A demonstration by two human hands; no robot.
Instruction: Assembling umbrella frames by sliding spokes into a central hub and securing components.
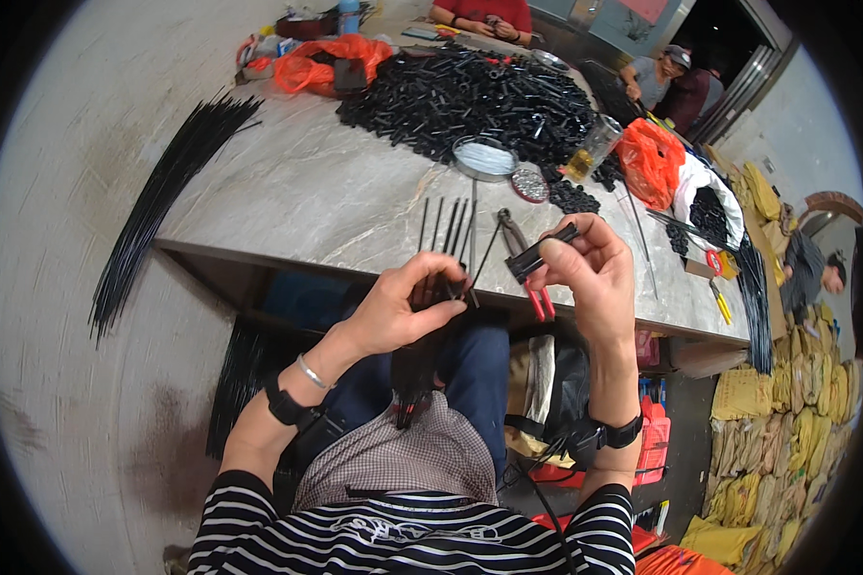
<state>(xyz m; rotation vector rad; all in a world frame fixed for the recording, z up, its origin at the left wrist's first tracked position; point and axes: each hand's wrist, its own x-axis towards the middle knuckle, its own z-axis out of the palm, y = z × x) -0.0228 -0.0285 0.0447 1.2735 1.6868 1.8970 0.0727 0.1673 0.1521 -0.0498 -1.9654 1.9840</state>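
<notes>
My left hand (pixel 405 305) is closed round several thin black rods (pixel 448 225), whose ends stick up past the fingers over the table's front edge. A dark bundle hangs below this hand towards my lap. Between the thumb and fingers of my right hand (pixel 593 273) is a short black tube-like piece (pixel 537 257), tilted up to the right. Pliers (pixel 511 228) with red handles lie just beyond and beside the right hand, partly hidden by it. Farther back are a round tin (pixel 484 172) of pale thin sticks and a small dish of silvery bits (pixel 529 186).
A large heap of short black pieces (pixel 470 96) covers the back of the marbled table (pixel 288 192). Long black rods (pixel 173 201) overhang its left end. Orange bags (pixel 650 163), a clear jar (pixel 594 149) and yellow-handled cutters (pixel 720 303) stand or lie around. Other people (pixel 657 77) sit beyond.
</notes>
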